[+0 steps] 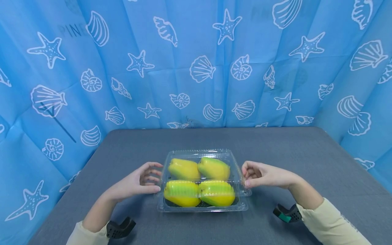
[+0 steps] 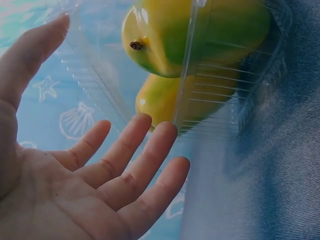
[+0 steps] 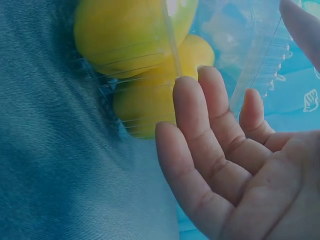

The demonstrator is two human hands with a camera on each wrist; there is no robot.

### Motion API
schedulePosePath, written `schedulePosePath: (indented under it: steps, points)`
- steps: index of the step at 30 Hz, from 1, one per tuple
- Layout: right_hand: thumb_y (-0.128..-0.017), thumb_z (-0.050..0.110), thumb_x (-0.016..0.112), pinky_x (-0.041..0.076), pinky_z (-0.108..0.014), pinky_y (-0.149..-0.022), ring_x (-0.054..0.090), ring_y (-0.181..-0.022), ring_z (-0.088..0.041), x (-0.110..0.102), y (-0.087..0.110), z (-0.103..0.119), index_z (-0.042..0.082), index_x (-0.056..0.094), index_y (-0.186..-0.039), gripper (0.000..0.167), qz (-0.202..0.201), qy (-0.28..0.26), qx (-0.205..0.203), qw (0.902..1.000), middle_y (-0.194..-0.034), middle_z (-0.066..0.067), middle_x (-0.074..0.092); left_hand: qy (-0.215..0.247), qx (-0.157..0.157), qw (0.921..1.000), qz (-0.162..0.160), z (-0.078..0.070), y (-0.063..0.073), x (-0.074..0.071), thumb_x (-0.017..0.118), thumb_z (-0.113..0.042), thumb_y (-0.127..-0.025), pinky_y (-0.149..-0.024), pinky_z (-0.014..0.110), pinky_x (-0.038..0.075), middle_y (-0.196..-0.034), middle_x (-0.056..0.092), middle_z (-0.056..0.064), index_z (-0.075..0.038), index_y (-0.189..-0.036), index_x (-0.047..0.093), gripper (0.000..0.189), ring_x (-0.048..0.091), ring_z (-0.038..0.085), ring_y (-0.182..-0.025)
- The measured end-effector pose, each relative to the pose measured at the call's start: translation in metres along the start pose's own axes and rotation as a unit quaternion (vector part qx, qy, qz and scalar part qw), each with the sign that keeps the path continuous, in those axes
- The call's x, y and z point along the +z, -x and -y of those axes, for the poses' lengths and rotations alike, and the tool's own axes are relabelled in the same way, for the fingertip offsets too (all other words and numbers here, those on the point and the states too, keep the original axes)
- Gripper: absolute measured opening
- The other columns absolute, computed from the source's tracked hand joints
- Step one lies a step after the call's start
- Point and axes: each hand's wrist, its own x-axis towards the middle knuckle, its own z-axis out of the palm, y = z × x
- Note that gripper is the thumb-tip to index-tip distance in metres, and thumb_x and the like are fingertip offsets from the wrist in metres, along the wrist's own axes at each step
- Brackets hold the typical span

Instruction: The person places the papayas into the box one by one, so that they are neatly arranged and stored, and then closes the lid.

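Observation:
A clear plastic clamshell box (image 1: 203, 209) sits near the middle of the table. Inside are several yellow-green mangoes (image 1: 183, 169), two at the back and two in front. Its clear lid (image 1: 245, 193) hangs over them, its front edge seemingly raised off the base. At the box's left side is my left hand (image 1: 134, 180), its fingers spread and thumb tip by the lid edge. My right hand (image 1: 266, 175) is at the right side, thumb near the lid edge. In the right wrist view its fingers (image 3: 192, 112) are loosely bent beside the box wall. Whether either hand touches the plastic is unclear.
The table (image 1: 137, 143) has a grey cloth top. A blue curtain (image 1: 190, 85) with white shells and starfish hangs behind it and along both sides. Black wrist mounts (image 1: 120, 228) sit below each forearm, close above the tabletop.

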Motion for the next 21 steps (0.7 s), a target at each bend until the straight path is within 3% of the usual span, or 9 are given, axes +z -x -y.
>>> schedulePosePath:
  steps: [11, 21]
  points:
    - [-0.093, 0.012, 0.055, 0.049, -0.027, -0.07, 0.054, -0.077, -0.009, 0.0051, 0.0005, -0.0073, 0.005, 0.042, -0.1, 0.017, 0.003, 0.001, 0.019, 0.9998, -0.088, 0.001, 0.056, -0.009, -0.024, 0.9997, 0.004, 0.0013, 0.0026, 0.0045, 0.06, -0.026, -0.09, -0.101, 0.049, 0.043, -0.14, 0.036, 0.024, -0.008, -0.146, 0.018, 0.073, 0.048, 0.032, -0.122]
    - [-0.093, 0.017, 0.056, 0.051, -0.028, -0.07, 0.056, -0.075, -0.009, 0.0103, 0.0016, -0.0063, 0.001, 0.041, -0.1, 0.023, 0.009, 0.0, 0.051, 0.9987, -0.086, -0.001, 0.056, 0.005, -0.073, 0.9959, 0.055, 0.0066, 0.0041, 0.0047, 0.057, -0.031, -0.092, -0.094, 0.043, 0.05, -0.139, 0.037, 0.023, -0.005, -0.149, 0.009, 0.079, 0.05, 0.028, -0.12]
